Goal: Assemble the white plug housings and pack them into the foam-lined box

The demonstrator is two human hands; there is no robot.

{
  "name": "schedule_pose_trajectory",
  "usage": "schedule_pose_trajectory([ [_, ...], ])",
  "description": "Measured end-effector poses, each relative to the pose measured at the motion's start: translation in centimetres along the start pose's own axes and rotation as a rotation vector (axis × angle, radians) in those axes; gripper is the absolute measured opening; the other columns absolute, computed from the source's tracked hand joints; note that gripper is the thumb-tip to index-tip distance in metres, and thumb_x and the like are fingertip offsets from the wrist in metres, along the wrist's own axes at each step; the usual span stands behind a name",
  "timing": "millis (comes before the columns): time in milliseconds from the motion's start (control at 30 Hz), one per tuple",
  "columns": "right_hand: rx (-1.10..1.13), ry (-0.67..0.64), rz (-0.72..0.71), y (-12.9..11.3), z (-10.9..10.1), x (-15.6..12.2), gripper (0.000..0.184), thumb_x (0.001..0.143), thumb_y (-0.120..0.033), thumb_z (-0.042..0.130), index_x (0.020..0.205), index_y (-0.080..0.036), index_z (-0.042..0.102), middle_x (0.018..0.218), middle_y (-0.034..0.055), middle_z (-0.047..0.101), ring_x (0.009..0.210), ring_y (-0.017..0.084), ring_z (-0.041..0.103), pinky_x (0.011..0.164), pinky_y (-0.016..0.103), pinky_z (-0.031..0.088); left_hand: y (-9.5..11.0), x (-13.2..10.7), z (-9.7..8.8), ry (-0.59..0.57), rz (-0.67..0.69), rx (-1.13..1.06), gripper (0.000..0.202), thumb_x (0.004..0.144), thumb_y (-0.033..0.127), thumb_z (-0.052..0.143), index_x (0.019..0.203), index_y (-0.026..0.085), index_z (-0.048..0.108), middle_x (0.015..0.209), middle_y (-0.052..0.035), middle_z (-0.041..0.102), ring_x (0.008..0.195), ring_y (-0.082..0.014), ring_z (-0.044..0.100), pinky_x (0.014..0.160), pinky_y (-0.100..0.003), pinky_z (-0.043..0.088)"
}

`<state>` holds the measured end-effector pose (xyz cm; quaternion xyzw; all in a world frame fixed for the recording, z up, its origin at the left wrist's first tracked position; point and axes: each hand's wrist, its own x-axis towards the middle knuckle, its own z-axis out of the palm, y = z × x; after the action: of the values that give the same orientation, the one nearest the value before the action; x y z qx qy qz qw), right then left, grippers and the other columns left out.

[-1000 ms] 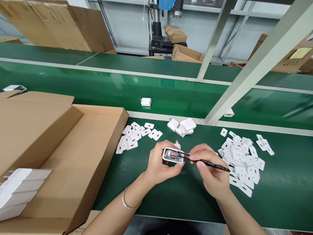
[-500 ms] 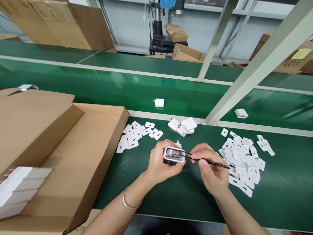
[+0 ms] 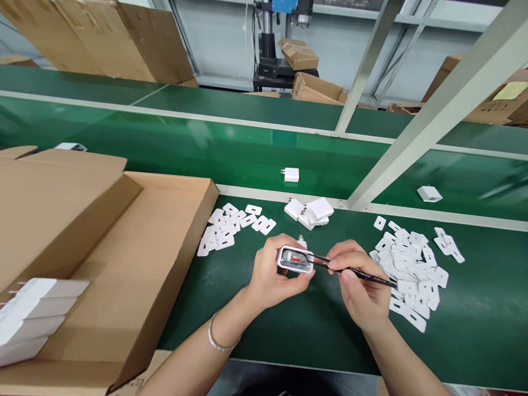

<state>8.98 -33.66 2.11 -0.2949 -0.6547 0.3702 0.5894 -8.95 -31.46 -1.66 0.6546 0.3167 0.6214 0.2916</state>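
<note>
My left hand (image 3: 272, 278) is closed around a white charger body (image 3: 293, 260), its open end facing up and showing an orange part inside. My right hand (image 3: 359, 289) pinches thin black tweezers (image 3: 358, 270), their tip at the right edge of the charger's opening. Both hands hover just above the green work surface (image 3: 297, 324). A silver bracelet circles my left wrist.
Piles of small white cover plates lie to the left (image 3: 229, 225) and right (image 3: 412, 264). Three white chargers (image 3: 311, 212) rest by the rail. An open cardboard box (image 3: 103, 264) holding stacked white chargers (image 3: 28, 319) sits left. Two chargers (image 3: 291, 175) (image 3: 429, 193) ride the conveyor behind.
The two chargers on the conveyor have travelled to the right. My hands stay in place, the tweezers still working at the charger's opening.
</note>
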Motion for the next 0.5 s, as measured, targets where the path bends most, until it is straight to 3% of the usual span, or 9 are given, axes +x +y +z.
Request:
schedule_pose_trajectory([
  [500, 0.012, -0.002, 0.018, 0.12, 0.18, -0.01, 0.024, 0.104, -0.020, 0.057, 0.111, -0.027, 0.079, 0.096, 0.0070, 0.067, 0.084, 0.020, 0.062, 0.070, 0.034, 0.053, 0.14, 0.15, -0.05, 0.006, 0.036, 0.027, 0.042, 0.080, 0.024, 0.081, 0.112, 0.024, 0.053, 0.089, -0.0016, 0.073, 0.069, -0.0150, 0.073, 0.050, -0.019, 0.051],
])
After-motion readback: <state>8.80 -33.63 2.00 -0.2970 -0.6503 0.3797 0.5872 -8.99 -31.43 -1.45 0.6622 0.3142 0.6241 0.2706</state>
